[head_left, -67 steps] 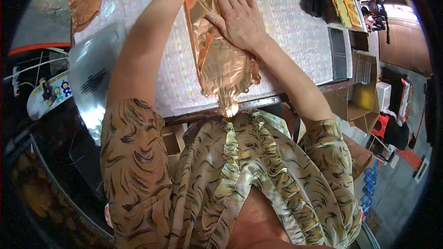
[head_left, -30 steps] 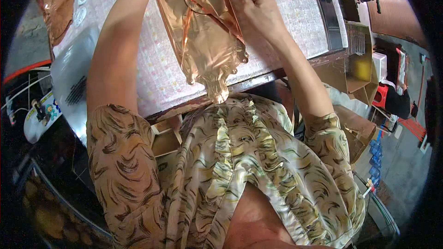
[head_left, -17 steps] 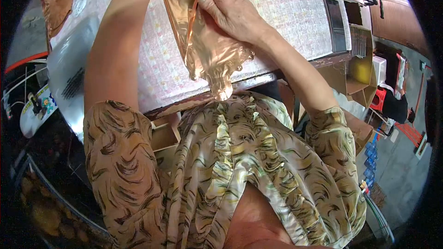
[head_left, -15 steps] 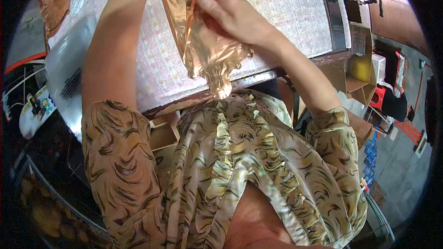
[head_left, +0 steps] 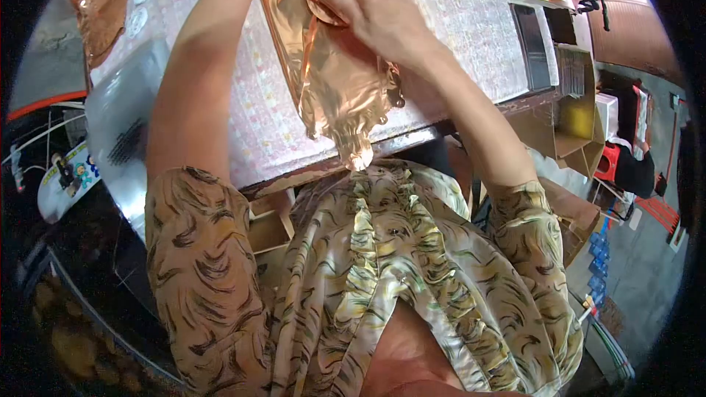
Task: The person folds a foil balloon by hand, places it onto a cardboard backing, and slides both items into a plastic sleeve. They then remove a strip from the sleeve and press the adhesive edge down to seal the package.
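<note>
A flat, crinkled copper-coloured foil piece [head_left: 346,81] lies on the patterned table cover, its narrow knobbly end hanging toward me over the near edge. It resembles a deflated foil balloon. My right hand [head_left: 379,11] rests on its upper part, fingers stretched out and thumb apart, slightly blurred. Beneath the thumb a fold of foil stands up with a dark gap under it. My left forearm reaches up past the left side of the foil. The left hand itself is beyond the top edge of the view.
The table cover [head_left: 257,117] has a small printed pattern. More copper foil [head_left: 103,7] and two white rings lie at the upper left, above a clear plastic bag [head_left: 125,125]. A black phone-like slab [head_left: 531,48] lies right, near cardboard boxes [head_left: 573,143]. Another person [head_left: 636,169] is far right.
My right hand has slid upward, away from me, along the foil. The fold under the thumb stands more open. The whole view has shifted slightly.
</note>
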`<state>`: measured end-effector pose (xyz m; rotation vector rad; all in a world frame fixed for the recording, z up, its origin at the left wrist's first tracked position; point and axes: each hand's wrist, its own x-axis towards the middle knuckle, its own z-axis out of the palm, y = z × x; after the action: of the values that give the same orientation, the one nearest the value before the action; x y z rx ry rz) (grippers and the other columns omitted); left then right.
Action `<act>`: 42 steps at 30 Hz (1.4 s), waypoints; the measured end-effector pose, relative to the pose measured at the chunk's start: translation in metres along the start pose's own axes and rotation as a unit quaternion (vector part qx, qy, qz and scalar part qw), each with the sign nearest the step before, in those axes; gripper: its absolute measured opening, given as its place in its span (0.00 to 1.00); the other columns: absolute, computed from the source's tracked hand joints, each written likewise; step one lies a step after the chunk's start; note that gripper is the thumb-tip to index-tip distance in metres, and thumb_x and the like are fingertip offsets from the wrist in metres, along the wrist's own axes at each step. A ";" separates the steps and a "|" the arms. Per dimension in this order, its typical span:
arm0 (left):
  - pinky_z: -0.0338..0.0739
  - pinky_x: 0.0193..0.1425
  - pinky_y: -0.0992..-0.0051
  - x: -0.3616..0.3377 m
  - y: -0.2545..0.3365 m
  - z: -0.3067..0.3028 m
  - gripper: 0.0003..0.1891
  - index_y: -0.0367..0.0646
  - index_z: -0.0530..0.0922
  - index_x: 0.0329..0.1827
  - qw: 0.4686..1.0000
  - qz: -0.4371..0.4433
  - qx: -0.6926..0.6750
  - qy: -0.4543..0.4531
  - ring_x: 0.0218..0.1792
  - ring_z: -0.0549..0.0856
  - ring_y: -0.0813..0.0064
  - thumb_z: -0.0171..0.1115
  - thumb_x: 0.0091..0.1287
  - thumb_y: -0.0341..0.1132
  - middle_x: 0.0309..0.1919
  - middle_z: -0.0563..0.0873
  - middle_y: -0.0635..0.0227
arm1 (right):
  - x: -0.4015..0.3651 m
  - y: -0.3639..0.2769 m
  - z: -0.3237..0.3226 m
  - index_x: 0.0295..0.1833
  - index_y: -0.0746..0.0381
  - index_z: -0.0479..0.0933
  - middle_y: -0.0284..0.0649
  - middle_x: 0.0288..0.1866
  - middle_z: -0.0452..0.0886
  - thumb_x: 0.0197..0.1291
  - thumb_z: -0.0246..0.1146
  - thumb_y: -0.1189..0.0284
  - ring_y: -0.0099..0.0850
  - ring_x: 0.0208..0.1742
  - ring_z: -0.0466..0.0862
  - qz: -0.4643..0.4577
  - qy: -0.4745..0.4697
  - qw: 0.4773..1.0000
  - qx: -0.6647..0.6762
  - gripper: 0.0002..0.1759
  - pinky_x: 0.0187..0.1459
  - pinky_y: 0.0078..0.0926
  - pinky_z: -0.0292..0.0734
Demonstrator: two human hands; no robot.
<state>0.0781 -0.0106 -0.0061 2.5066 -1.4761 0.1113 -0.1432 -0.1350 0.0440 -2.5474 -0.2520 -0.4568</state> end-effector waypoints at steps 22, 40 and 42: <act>0.44 0.88 0.55 0.002 0.010 -0.022 0.34 0.45 0.63 0.84 0.999 -0.003 0.031 -0.044 0.86 0.56 0.57 0.41 0.83 0.57 0.83 0.65 0.59 | -0.038 -0.012 0.045 0.83 0.63 0.61 0.45 0.86 0.61 0.78 0.50 0.45 0.45 0.86 0.59 -0.078 -0.087 0.985 -0.130 0.41 0.83 0.53 0.48; 0.63 0.81 0.55 0.008 0.002 -0.021 0.33 0.42 0.75 0.75 0.997 -0.012 -0.060 0.040 0.77 0.71 0.49 0.58 0.74 0.55 0.74 0.77 0.51 | -0.042 -0.011 0.048 0.85 0.60 0.57 0.42 0.88 0.58 0.80 0.46 0.45 0.42 0.88 0.56 -0.083 -0.093 0.983 -0.135 0.40 0.85 0.51 0.45; 0.76 0.72 0.57 0.009 0.028 -0.055 0.26 0.38 0.80 0.68 0.994 -0.048 -0.078 0.065 0.67 0.82 0.47 0.65 0.68 0.40 0.65 0.84 0.47 | -0.042 -0.010 0.049 0.85 0.59 0.58 0.44 0.87 0.60 0.79 0.47 0.45 0.43 0.87 0.58 -0.090 -0.073 0.985 -0.130 0.40 0.84 0.52 0.48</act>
<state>0.0608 -0.0185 0.0533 2.3909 -1.2623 0.1358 -0.1713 -0.1041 -0.0061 -2.8320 -0.5094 -0.3927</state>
